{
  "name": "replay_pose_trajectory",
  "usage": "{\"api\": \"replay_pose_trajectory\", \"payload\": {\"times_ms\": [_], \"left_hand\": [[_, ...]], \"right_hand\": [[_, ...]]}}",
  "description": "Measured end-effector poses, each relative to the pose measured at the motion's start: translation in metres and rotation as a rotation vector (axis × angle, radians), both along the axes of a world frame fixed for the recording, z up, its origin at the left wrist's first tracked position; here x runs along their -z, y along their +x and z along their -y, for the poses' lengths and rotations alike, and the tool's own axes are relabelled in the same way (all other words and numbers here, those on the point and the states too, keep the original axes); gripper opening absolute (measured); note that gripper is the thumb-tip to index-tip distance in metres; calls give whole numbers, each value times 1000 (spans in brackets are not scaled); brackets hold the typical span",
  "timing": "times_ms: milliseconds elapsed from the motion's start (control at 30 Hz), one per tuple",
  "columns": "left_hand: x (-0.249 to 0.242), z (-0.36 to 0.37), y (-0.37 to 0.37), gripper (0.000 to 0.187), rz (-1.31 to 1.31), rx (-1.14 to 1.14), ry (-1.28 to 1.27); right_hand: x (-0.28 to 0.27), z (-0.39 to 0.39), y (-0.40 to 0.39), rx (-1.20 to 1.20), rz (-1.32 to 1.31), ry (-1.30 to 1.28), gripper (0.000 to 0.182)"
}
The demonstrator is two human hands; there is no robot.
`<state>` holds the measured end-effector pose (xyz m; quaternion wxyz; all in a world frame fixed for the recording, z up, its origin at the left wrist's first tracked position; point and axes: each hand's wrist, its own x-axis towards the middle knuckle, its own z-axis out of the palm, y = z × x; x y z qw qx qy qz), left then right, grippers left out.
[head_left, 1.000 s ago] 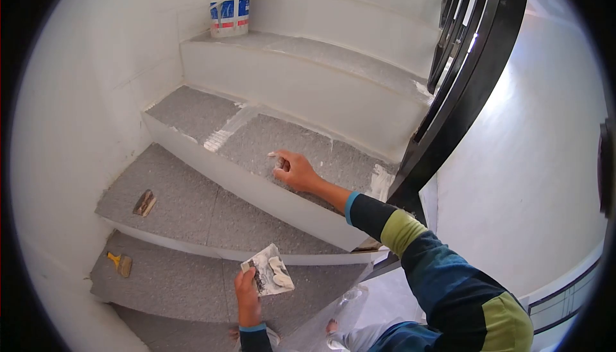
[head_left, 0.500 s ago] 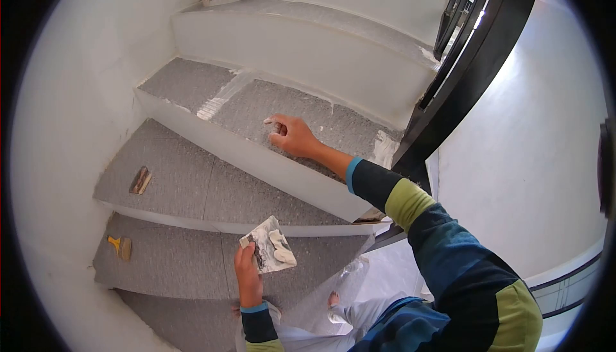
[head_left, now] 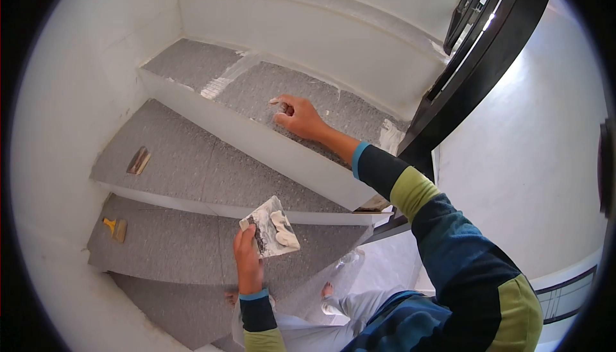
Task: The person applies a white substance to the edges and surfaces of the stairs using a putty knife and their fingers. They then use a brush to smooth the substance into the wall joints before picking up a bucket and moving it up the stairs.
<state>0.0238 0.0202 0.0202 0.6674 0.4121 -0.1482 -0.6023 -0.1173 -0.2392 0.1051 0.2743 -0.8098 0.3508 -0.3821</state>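
Head view shows the left hand (head_left: 248, 257) gripping a smeared square plate (head_left: 274, 228), the right hand (head_left: 298, 116) curled above the grey tread (head_left: 244, 92), its contents not discernible.

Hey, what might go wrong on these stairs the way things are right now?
The white paste sits in a loose mound on the square plate in the left hand; if the plate tips, paste may drop onto the steps.
The yellow-handled tool and the flat tool lie on separate treads, where a foot could catch them.
The right hand has whitish fingertips, which might smear the grey tread.
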Motion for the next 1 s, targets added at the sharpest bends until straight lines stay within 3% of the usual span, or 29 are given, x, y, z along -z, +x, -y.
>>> {"api": "replay_pose_trajectory", "payload": {"times_ms": [633, 800, 867, 1000], "left_hand": [[15, -21, 33, 29, 12, -202, 34], [-15, -41, 66, 34, -42, -242, -9], [-31, -50, 79, 35, 31, -313, 90], [-33, -55, 168, 34, 57, -361, 39]], "right_hand": [[7, 6, -13, -17, 57, -4, 36], [3, 4, -11, -3, 61, 75, 38], [3, 6, -12, 47, -14, 39, 39], [2, 2, -11, 87, -36, -3, 41]]}}
